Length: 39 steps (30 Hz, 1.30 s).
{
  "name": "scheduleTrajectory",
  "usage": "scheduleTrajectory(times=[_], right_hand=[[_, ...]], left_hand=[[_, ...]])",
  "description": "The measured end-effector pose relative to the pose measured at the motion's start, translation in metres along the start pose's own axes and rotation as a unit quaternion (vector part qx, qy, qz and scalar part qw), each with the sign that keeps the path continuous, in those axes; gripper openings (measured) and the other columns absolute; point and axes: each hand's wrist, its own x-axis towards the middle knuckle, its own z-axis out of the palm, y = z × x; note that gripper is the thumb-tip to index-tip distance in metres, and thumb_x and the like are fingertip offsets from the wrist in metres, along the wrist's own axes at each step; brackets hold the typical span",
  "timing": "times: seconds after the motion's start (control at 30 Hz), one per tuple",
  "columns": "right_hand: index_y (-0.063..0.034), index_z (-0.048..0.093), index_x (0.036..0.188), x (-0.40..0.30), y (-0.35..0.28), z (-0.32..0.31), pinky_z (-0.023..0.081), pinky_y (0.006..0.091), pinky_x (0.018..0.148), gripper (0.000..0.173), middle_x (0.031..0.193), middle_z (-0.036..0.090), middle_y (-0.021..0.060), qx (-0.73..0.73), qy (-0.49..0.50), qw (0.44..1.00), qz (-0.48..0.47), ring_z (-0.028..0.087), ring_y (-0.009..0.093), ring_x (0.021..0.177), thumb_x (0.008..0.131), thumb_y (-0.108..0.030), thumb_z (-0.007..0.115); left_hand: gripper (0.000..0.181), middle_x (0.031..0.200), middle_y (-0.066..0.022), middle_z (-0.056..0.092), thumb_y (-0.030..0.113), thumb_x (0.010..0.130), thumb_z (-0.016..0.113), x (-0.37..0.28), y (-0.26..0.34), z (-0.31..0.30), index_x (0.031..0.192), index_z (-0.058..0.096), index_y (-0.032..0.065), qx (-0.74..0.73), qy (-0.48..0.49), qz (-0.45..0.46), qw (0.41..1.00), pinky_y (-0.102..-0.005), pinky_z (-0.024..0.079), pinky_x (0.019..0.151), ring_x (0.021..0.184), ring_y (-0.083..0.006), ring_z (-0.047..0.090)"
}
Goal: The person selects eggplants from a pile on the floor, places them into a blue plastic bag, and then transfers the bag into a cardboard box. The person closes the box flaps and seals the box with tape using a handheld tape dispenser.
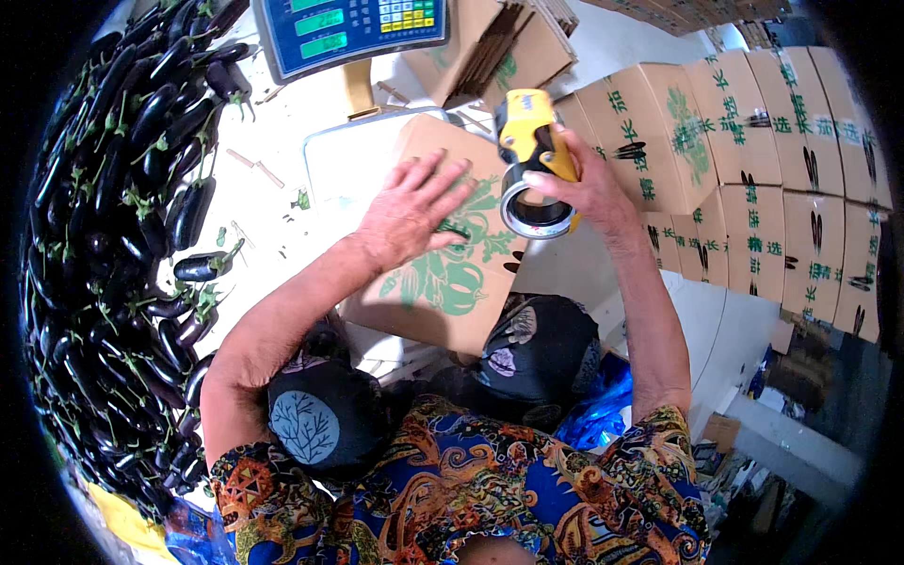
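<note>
Before me stands a cardboard carton [445,296] printed with green vegetables, its top flaps lying down. My left hand [417,201] rests flat on it with the fingers spread. Raised just right of the carton, my right hand [590,176] grips a yellow and black packing tape dispenser [526,120]. A tape roll [540,222] sits in the dispenser, with its round core facing me. Part of the carton's top is covered by my left hand and forearm. Beneath the carton, the pale platform of a weighing scale [339,166] shows.
A big heap of eggplants [106,247] fills the left side. The scale's blue display panel [346,35] stands at the top on a post. Flattened cartons [494,56] lie behind it. Stacked printed cartons [748,141] form a wall to the right. Blue plastic [600,409] is beside my leg.
</note>
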Motion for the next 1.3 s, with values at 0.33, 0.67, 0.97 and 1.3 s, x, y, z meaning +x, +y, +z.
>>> scheduleTrajectory(times=[0.33, 0.67, 0.97, 1.3], right_hand=[[0.0007, 0.053, 0.121, -0.017, -0.041, 0.033, 0.043, 0.0298, 0.093, 0.054, 0.108, 0.059, 0.0081, 0.214, -0.060, 0.974, 0.033, 0.056, 0.016, 0.102, 0.081, -0.028, 0.074], [0.0005, 0.047, 0.122, -0.042, -0.094, 0.066, 0.045, 0.0316, 0.094, 0.067, 0.111, 0.060, 0.0092, 0.205, -0.118, 0.969, -0.076, 0.057, 0.017, 0.106, 0.075, -0.031, 0.083], [-0.0030, 0.050, 0.116, -0.071, -0.092, 0.083, 0.048, 0.0425, 0.084, 0.066, 0.103, 0.058, 0.0166, -0.176, 0.190, 0.913, -0.314, 0.059, 0.037, 0.093, 0.059, -0.009, 0.084], [-0.0188, 0.055, 0.118, -0.089, -0.091, 0.079, 0.037, 0.0313, 0.069, 0.046, 0.102, 0.057, 0.0048, -0.396, 0.320, 0.690, -0.515, 0.051, 0.016, 0.076, 0.076, -0.012, 0.072]], left_hand=[[0.054, 0.122, -0.0185, 0.062, 0.035, 0.095, 0.058, -0.108, -0.043, -0.025, 0.135, 0.049, -0.0010, -0.434, -0.015, -0.377, 0.818, -0.0377, 0.048, 0.095, 0.113, -0.0272, 0.060], [0.078, 0.127, -0.0145, 0.056, 0.026, 0.079, 0.077, -0.057, 0.041, -0.190, 0.143, 0.039, 0.0041, -0.655, 0.127, -0.270, 0.695, -0.0345, 0.044, 0.098, 0.115, -0.0211, 0.055], [0.077, 0.115, -0.0108, 0.054, 0.024, 0.075, 0.081, -0.069, 0.097, -0.200, 0.135, 0.041, -0.0028, -0.695, 0.206, -0.350, 0.593, -0.0340, 0.043, 0.099, 0.111, -0.0212, 0.053], [0.054, 0.122, -0.0099, 0.061, 0.022, 0.088, 0.070, -0.099, 0.130, -0.181, 0.132, 0.049, -0.0019, -0.816, 0.199, -0.315, 0.443, -0.0343, 0.050, 0.095, 0.110, -0.0189, 0.061]])
